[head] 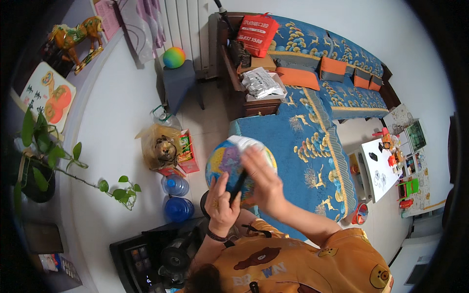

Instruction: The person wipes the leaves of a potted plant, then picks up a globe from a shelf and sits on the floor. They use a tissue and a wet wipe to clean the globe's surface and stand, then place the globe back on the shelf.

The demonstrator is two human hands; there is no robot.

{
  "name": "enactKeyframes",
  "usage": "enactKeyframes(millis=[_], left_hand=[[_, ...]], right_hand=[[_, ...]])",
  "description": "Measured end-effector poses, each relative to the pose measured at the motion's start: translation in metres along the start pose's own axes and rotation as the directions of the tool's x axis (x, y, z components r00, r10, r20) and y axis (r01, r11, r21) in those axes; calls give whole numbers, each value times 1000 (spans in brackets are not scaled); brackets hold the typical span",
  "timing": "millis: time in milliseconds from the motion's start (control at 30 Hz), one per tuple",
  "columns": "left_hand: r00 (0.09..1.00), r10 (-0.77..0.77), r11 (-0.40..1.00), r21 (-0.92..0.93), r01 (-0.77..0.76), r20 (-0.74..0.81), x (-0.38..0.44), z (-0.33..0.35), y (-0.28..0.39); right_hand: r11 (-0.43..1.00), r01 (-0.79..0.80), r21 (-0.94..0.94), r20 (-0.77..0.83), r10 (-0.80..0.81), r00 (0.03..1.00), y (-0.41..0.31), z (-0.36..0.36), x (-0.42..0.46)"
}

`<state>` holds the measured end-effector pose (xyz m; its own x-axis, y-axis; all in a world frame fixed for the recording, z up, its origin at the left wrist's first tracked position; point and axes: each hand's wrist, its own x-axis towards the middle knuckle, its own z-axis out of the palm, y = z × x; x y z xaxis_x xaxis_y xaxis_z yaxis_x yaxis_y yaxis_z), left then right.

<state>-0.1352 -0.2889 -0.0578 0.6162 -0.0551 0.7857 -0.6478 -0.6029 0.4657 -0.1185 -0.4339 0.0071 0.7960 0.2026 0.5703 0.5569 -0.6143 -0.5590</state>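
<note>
A globe (224,160) with coloured map areas is before my body, tilted, with a dark curved support arm (240,185) across its near side. My left hand (221,207) holds it low on the left, fingers along the arm and the map surface. A white cloth or wipe (243,142) lies over the top of the globe. The flat fingers of my right hand (263,179) press that cloth onto the ball, slightly blurred. Behind my left hand shows part of a dark round base (204,205); the rest is hidden.
A blue patterned sofa (278,146) lies just beyond the globe. Left on the floor stand a plastic bag (150,146), a red box (190,161) and blue water jugs (178,210). A black appliance (126,252) is beside my left arm. A trailing plant (121,192) hangs from the ledge.
</note>
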Motion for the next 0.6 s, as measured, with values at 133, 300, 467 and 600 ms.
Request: enactKeyframes(millis=[133, 300, 467, 600], left_hand=[[987, -154, 987, 33, 155, -33, 3, 19, -15], [999, -17, 999, 37, 16, 30, 34, 64, -43], [1000, 11, 994, 110, -13, 22, 75, 120, -82], [994, -98, 986, 130, 103, -44, 84, 165, -111]], right_hand=[[969, 213, 125, 218, -236, 947, 4, 8, -5], [997, 37, 62, 90, -43, 995, 99, -1, 49], [985, 88, 151, 33, -94, 995, 139, 14, 85], [943, 290, 165, 205, -320, 925, 175, 22, 102]])
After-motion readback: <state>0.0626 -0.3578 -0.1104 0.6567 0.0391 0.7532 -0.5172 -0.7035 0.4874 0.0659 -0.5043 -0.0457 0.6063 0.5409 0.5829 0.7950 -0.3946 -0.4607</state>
